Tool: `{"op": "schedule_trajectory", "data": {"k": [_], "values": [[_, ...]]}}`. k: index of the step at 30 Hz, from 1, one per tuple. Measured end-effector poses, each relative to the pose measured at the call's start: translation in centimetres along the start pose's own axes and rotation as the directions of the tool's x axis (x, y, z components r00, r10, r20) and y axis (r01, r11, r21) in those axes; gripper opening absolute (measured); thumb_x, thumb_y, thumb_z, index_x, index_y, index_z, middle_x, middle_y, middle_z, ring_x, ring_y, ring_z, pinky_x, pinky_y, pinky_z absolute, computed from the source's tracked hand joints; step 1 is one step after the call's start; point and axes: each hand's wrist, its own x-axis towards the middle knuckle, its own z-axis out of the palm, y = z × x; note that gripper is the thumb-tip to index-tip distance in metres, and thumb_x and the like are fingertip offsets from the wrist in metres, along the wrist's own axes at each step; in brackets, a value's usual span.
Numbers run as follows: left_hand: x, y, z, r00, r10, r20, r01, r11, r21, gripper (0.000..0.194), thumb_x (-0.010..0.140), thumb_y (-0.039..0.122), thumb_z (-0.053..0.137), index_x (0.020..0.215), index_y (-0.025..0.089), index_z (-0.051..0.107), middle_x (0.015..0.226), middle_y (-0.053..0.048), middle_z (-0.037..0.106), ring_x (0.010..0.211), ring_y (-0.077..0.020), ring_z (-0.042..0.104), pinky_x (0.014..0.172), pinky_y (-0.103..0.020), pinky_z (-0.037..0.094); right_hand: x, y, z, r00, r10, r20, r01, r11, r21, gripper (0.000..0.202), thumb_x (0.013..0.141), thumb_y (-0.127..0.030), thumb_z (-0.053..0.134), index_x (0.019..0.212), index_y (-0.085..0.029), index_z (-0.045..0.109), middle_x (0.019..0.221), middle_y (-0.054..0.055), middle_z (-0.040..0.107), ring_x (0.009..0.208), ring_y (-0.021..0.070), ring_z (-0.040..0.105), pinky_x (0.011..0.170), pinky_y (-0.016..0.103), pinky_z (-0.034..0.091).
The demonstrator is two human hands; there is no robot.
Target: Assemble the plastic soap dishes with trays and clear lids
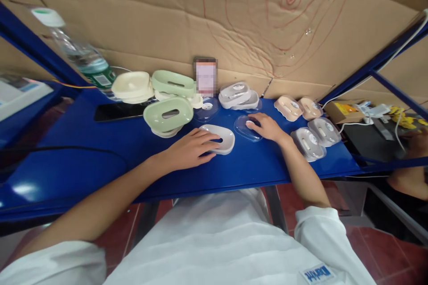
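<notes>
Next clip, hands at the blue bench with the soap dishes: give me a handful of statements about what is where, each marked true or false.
1. The left hand rests on a white soap dish. True.
2. The right hand holds the water bottle. False: it lies on a clear plastic lid; the bottle stands far off at the left, untouched.
3. A dark phone lies flat on the blue bench. True.
4. The green soap dishes sit right of the right hand. False: they are left of both hands.
5. Cardboard backs the bench. True.
</notes>
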Motion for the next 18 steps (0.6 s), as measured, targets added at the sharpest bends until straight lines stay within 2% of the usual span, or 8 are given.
{"op": "schedule_trajectory", "data": {"k": [4,7,10,12,14,16,18], "values": [[-0.1,-0.1,-0.4,0.999,-0.036,-0.026,0.038,0.998,0.051,0.044,0.101,0.037,0.069,0.142,0.024,0.071,0.167,-0.016,0.051,0.149,-0.0374,0.053,0.12,-0.054,0.044,-0.2,-2.2,0.4,0.997,0.0,-0.083,-0.009,0.993,-0.116,0.054,0.113,-0.056,0.046,0.151,-0.021,0.064,0.151,0.015,0.068,0.139,0.0376,0.062,0.114,0.057,0.05],[-0.2,-0.9,0.4,0.997,-0.073,-0.011,0.074,0.993,0.092,0.041,0.101,0.038,0.068,0.138,0.023,0.073,0.162,-0.017,0.056,0.146,-0.0372,0.056,0.117,-0.053,0.048,-0.4,-4.5,0.7,0.981,-0.097,-0.166,0.082,0.992,-0.092,0.049,0.116,-0.048,0.04,0.15,-0.022,0.064,0.149,0.014,0.07,0.139,0.0338,0.062,0.114,0.053,0.049],[-0.1,-1.2,1.1,0.997,-0.083,0.003,0.082,0.991,0.103,0.033,0.106,0.041,0.062,0.132,0.024,0.076,0.151,-0.012,0.067,0.139,-0.0335,0.062,0.112,-0.048,0.052,-0.6,-6.1,1.2,0.964,-0.218,-0.155,0.215,0.976,-0.033,0.048,0.117,-0.045,0.036,0.148,-0.024,0.066,0.147,0.011,0.071,0.137,0.0296,0.064,0.114,0.049,0.049],[0.0,-0.9,0.8,0.997,-0.08,-0.007,0.081,0.99,0.113,0.035,0.108,0.044,0.061,0.133,0.024,0.074,0.151,-0.012,0.067,0.137,-0.0322,0.064,0.109,-0.046,0.054,-0.8,-6.7,1.6,0.954,-0.261,-0.148,0.263,0.965,-0.008,0.048,0.118,-0.046,0.035,0.149,-0.025,0.066,0.147,0.011,0.072,0.138,0.0292,0.064,0.115,0.05,0.048],[0.1,-0.6,-0.3,0.991,-0.112,-0.07,0.121,0.982,0.147,0.039,0.11,0.047,0.058,0.137,0.023,0.071,0.161,-0.014,0.059,0.141,-0.0328,0.061,0.112,-0.047,0.052,-1.0,-7.3,1.7,0.942,-0.304,-0.144,0.308,0.951,0.011,0.05,0.117,-0.049,0.037,0.152,-0.025,0.063,0.152,0.012,0.068,0.142,0.0299,0.061,0.119,0.052,0.046],[0.0,-0.6,-2.3,0.953,-0.213,-0.215,0.255,0.948,0.19,0.043,0.109,0.05,0.058,0.14,0.022,0.069,0.169,-0.016,0.048,0.148,-0.036,0.055,0.118,-0.051,0.047,-1.4,-7.9,1.8,0.92,-0.375,-0.113,0.38,0.925,0.022,0.053,0.114,-0.056,0.045,0.156,-0.026,0.06,0.16,0.014,0.061,0.148,0.0318,0.056,0.122,0.054,0.044],[-0.4,-1.3,-4.3,0.856,-0.359,-0.371,0.448,0.874,0.189,0.047,0.105,0.053,0.063,0.141,0.022,0.067,0.167,-0.017,0.047,0.151,-0.0404,0.05,0.122,-0.057,0.043,-1.7,-8.7,2.0,0.886,-0.461,-0.049,0.462,0.886,0.029,0.059,0.108,-0.063,0.058,0.155,-0.028,0.062,0.165,0.015,0.055,0.152,0.0346,0.051,0.124,0.055,0.041]]}}
